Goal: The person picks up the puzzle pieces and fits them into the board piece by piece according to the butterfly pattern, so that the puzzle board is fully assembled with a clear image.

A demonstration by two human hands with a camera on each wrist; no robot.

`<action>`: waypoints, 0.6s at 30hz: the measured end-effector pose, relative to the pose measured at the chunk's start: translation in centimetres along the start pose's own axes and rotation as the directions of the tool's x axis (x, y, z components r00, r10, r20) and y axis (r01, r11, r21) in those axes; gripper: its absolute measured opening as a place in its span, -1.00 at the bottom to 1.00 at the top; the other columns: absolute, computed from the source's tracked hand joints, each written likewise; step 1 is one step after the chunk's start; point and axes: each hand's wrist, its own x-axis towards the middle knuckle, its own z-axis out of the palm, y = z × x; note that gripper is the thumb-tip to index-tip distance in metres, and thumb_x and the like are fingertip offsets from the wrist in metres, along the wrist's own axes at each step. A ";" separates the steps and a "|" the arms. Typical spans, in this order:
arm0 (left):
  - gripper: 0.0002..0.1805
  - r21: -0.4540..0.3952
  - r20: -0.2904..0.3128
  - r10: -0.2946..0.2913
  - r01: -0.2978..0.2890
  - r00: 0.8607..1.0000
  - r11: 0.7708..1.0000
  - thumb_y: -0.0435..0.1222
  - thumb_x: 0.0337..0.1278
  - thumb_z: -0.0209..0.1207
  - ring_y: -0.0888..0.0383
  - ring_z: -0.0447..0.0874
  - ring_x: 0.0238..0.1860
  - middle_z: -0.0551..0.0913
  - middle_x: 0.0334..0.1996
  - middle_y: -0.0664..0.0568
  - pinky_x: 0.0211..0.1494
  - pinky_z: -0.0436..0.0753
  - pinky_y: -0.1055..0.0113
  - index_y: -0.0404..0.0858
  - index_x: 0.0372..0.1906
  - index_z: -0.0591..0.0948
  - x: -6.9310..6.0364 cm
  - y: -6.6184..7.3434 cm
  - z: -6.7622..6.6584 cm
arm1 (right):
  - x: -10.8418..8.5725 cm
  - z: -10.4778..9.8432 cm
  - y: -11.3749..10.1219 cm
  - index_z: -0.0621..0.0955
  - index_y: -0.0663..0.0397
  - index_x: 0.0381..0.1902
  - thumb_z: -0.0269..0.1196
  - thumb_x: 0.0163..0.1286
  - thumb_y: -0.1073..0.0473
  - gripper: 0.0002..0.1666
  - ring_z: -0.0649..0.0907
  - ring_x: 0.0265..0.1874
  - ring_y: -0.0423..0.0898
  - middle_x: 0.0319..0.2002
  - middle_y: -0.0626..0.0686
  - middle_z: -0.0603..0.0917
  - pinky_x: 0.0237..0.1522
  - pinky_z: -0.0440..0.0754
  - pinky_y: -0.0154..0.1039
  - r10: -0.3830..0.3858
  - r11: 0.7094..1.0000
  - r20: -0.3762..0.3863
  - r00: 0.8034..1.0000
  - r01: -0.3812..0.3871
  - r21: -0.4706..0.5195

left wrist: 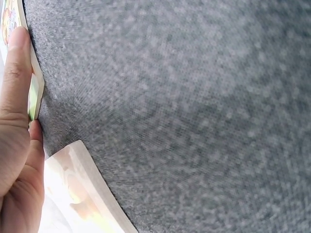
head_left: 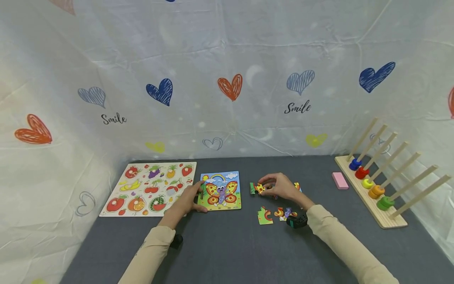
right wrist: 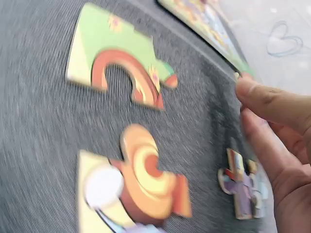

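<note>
In the head view my left hand (head_left: 188, 198) grips the left edge of a square butterfly puzzle board (head_left: 222, 191). The left wrist view shows the thumb and a finger against the edge of this board (left wrist: 35, 92). To its right, my right hand (head_left: 280, 186) pinches a puzzle piece (head_left: 252, 188) with green and yellow on it; little of that piece shows in the right wrist view. Below that hand lie a green corner piece (head_left: 265, 216) and an orange-and-purple piece (head_left: 283, 213). Another piece (head_left: 297, 185) shows partly behind the right hand.
A fruit puzzle board (head_left: 120, 187) lies left of the left hand. At the far right stands a wooden peg rack (head_left: 393, 223) with coloured rings and tall pegs. Beside it is a pink block (head_left: 340, 180). A printed cloth (head_left: 198, 59) hangs behind the grey table (head_left: 227, 252).
</note>
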 end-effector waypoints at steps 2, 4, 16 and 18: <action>0.08 -0.001 -0.005 0.002 -0.002 1.000 1.000 -0.21 -0.42 0.58 -0.05 0.52 -0.06 0.50 -0.12 -0.07 0.09 0.52 0.06 -0.43 0.34 0.29 0.0 -0.1 0.1 | -0.1 0.3 0.3 0.62 0.32 -0.01 0.42 0.11 0.34 -0.56 0.70 -0.17 0.04 -0.01 0.27 0.63 -0.24 0.69 -0.16 0.038 0.992 0.011 0.999 -0.039 0.123; 0.08 -0.005 -0.001 -0.004 0.004 1.000 1.000 -0.21 -0.42 0.58 -0.05 0.52 -0.04 0.50 -0.10 -0.06 0.10 0.52 0.07 -0.42 0.35 0.28 0.0 -0.2 0.1 | -0.1 0.6 0.6 0.59 0.37 0.04 0.40 0.13 0.38 -0.53 0.71 -0.19 0.00 0.03 0.31 0.60 -0.25 0.70 -0.14 0.070 0.970 0.019 0.997 -0.073 0.233; 0.10 -0.009 -0.016 0.010 -0.010 1.000 1.000 -0.21 -0.42 0.58 -0.02 0.51 -0.06 0.50 -0.10 -0.04 0.10 0.52 0.08 -0.42 0.36 0.28 0.1 -0.4 0.3 | 0.6 2.9 0.5 0.49 0.56 0.10 0.33 0.15 0.49 -0.47 0.72 -0.24 -0.11 0.09 0.43 0.53 -0.14 0.69 -0.06 0.077 0.871 0.003 0.997 -0.069 0.486; 0.10 -0.014 -0.013 0.003 -0.003 1.000 1.000 -0.21 -0.42 0.58 -0.02 0.50 -0.05 0.50 -0.09 -0.04 0.10 0.51 0.08 -0.41 0.36 0.27 0.1 -0.4 0.3 | 0.9 3.4 0.2 0.49 0.56 0.11 0.33 0.16 0.49 -0.47 0.72 -0.25 -0.11 0.08 0.44 0.53 -0.14 0.69 -0.05 0.069 0.869 0.000 0.998 -0.060 0.491</action>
